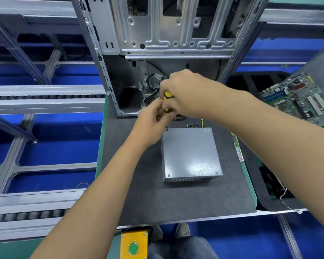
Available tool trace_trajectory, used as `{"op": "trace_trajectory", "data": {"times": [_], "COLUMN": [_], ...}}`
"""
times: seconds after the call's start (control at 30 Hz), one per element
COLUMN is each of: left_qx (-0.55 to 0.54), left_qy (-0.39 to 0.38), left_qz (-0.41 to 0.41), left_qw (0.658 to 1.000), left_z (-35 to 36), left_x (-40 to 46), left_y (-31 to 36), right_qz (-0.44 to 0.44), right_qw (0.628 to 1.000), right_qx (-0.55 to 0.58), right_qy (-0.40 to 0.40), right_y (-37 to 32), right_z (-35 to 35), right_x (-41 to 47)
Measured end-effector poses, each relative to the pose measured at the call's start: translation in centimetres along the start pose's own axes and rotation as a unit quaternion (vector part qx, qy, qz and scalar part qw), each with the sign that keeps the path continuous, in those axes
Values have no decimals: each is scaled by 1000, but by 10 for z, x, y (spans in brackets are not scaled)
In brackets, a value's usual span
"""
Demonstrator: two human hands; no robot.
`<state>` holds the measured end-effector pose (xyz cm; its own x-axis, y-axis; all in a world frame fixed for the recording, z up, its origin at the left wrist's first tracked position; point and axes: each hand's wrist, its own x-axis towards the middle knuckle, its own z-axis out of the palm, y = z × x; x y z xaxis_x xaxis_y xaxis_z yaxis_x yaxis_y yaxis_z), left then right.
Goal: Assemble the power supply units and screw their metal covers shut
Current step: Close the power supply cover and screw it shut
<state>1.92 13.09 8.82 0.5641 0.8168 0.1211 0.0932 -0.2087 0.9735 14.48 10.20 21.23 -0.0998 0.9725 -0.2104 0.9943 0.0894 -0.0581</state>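
Observation:
A grey metal power supply unit [190, 155] lies on the dark mat [142, 184], its cover on top and coloured wires [196, 125] leaving its far side. My right hand [187, 94] grips the yellow-and-black handle of a screwdriver [166, 101] held upright, its tip at the unit's far left corner. My left hand [153, 120] pinches the lower part of the screwdriver just above that corner. Screws show at the cover's two near corners.
An open metal computer case [157, 43] stands behind the mat. A green motherboard [303, 98] lies at the right. Roller conveyor rails [45, 101] run at the left. A yellow box with a green button [133, 246] sits at the near edge.

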Motion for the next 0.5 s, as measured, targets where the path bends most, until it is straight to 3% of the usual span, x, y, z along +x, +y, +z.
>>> {"op": "trace_trajectory", "data": {"times": [0.07, 0.13, 0.23, 0.3, 0.4, 0.5], "left_qx": [11, -4, -13, -35, -69, -46], "left_qy": [-10, 32, 89, 62, 5, 64], "left_qz": [14, -7, -42, -33, -23, -45], "left_qw": [1000, 999, 995, 997, 997, 996], "left_z": [3, 8, 8, 3, 2, 10], "left_x": [-1, 2, 5, 3, -1, -2], "left_y": [5, 8, 4, 0, -1, 0], "right_qz": [45, 71, 23, -20, 17, 60], "right_qw": [997, 993, 999, 998, 999, 995], "right_qx": [-49, -66, 32, 61, 18, -48], "right_qy": [43, 69, 33, 11, 40, 67], "right_y": [-2, -4, -2, 2, 6, 3], "right_z": [3, 5, 6, 6, 8, 14], "right_x": [2, 2, 0, -1, -3, -4]}}
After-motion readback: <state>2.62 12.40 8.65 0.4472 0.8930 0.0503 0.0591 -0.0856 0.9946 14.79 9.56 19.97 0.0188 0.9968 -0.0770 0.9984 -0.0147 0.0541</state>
